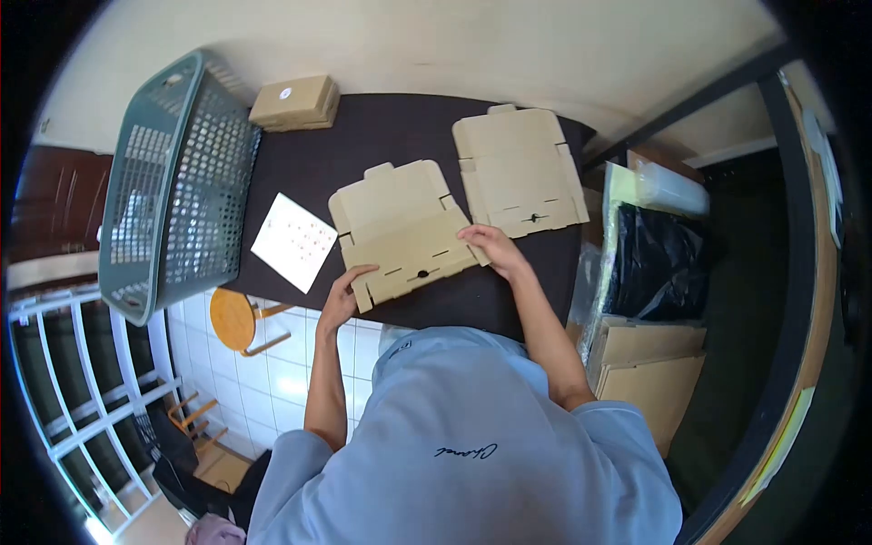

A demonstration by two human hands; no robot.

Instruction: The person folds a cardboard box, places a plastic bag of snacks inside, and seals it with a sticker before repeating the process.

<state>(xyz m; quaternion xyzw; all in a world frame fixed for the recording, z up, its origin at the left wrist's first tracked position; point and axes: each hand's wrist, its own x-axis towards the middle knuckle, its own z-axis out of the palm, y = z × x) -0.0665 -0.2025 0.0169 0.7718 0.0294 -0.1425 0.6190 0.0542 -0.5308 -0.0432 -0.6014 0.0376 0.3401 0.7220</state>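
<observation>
Near cardboard blank [404, 227] is laid flat, unfolded, at the front edge of the dark table [381, 136], squared roughly to the torso, presumably so both ends can be reached without leaning. Left edge is pinched by the left hand [340, 296], fingers on top; right edge is pinched by the right hand [493, 249]. Thumbs can't be made out clearly. Wide two-end grip likely keeps the sheet level and stops it twisting. Second blank [520, 173] is set flat just beside, further back and right, apparently within reach. Printed sheet [294, 242] is left face up, probably for readability. Closed boxes [295, 103] are parked by the wall, out of the way.
</observation>
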